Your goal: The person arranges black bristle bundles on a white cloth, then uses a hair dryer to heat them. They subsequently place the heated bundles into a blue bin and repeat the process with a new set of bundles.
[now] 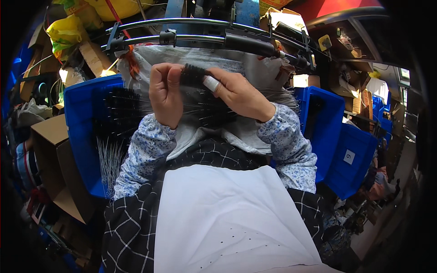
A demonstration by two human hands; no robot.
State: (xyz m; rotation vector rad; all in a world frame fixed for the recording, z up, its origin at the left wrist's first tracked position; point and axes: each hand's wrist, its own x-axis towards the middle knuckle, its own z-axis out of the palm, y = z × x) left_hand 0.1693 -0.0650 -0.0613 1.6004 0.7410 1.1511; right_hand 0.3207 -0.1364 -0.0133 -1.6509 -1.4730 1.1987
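Observation:
In front of my chest, both hands are closed on a black twisted-wire bristle brush (194, 74). My left hand (165, 94) has its fingers curled at the brush's left end. From the other side my right hand (242, 94) grips it, with white tape around one digit. Fingers hide part of the brush, and motion blurs its bristles. Below and around my hands, more black brushes (123, 109) with thin wire stems lie across a pale cloth (218, 63). Bare wire stems (109, 160) fan out at the left.
A blue bin (75, 118) stands at my left beside an open cardboard box (54, 132). More blue bins (328, 109) are at my right. Ahead, metal rods (200, 39) with black fittings run across a machine. A yellow bag (63, 36) sits at the far left.

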